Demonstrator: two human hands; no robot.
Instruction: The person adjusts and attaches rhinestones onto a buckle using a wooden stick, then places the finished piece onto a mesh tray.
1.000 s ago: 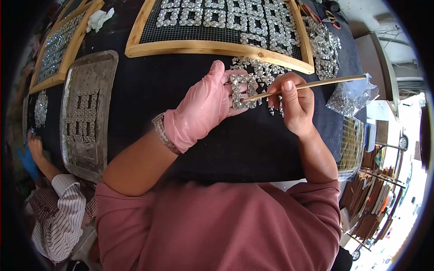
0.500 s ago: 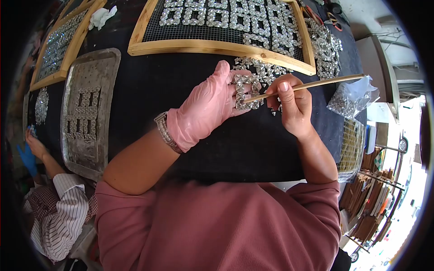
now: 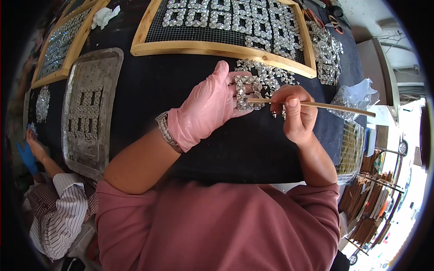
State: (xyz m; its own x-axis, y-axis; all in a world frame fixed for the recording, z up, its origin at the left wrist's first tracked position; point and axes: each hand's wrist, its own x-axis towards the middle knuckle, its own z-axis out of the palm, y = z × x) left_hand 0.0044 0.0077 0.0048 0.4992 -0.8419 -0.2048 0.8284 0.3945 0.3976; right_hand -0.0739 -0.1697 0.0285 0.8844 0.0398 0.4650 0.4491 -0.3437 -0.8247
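My left hand (image 3: 203,106), in a pink glove, is palm up under a rectangular frame of clear crystals (image 3: 241,92), which rests on its fingers. Between thumb and fingers my right hand (image 3: 296,110) pinches a thin wooden stick (image 3: 346,108). The stick's left tip touches the lower part of the crystal frame, and its other end points right and slightly down. Loose pointed crystals (image 3: 269,74) lie on the black tabletop just beyond both hands.
A wooden-framed mesh (image 3: 194,47) with crystal frames lies ahead. Left are a metal tray (image 3: 86,156) and another wooden frame (image 3: 68,67); a co-worker's hands (image 3: 38,149) are at far left. A plastic bag (image 3: 355,97) and a crystal pile (image 3: 326,54) lie right.
The stick has swung so its right end now points downward instead of up. My right hand has turned with it. My left hand has shifted slightly right with the crystal frame.
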